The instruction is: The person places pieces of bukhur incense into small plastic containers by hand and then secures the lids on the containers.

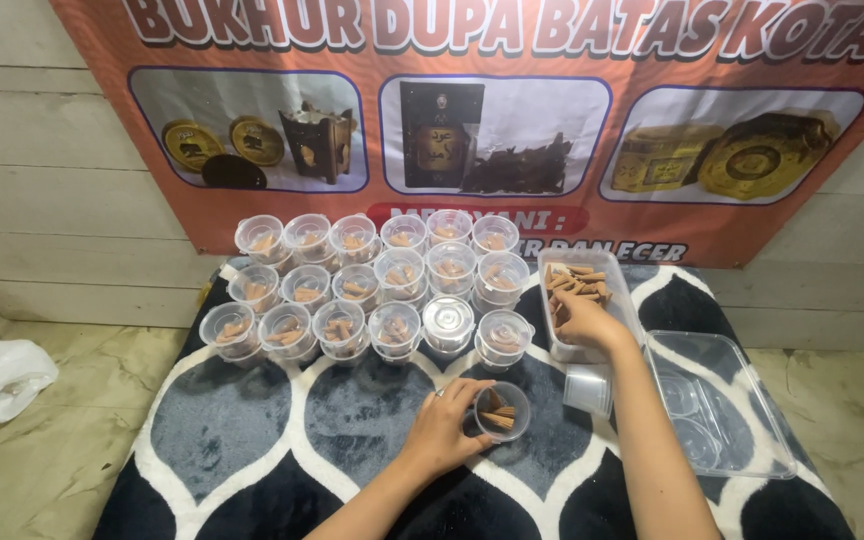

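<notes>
Before you, orange rectangular banner [512, 120] on the wall, three rounded photo panels across it, red oval label beneath, white lettering along top.

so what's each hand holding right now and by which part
The left hand grips a small clear cup by its side wall. The right hand reaches into the clear tray of brown cones; whether it holds any cannot be told.

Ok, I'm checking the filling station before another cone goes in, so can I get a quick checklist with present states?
1. Small cup upright, steadied by left hand: ok.
2. Cup has room for more: ok, only a few brown cones inside.
3. Right hand in the cone tray: ok.
4. Right hand's grip on a cone: cannot tell.
5. Spare empty cups beside the tray: ok.
6. Filled cups upright in rows: ok.
</notes>
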